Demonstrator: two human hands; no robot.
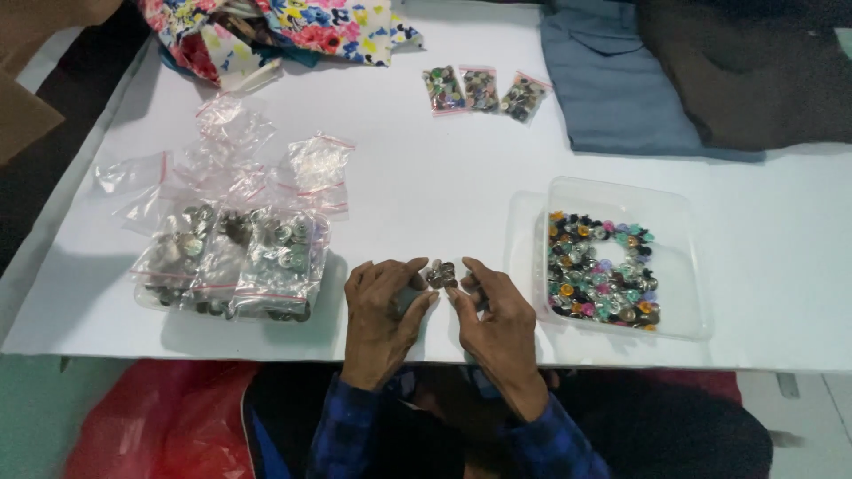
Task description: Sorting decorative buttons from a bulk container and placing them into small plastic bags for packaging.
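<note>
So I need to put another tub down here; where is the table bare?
Bare: the white table between the pile of small bags and the clear tub, below the three filled bags; also right of the tub. Crowded: left side, the front edge by both hands, and the far cloth.

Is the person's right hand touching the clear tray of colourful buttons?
Apart: the head view shows bare white table between the right hand and the clear tray.

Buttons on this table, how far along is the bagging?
Done: three small filled bags lie at the far side. In hand: the left hand and right hand pinch a cluster of buttons. Left: a clear tray holds many loose coloured buttons.
</note>
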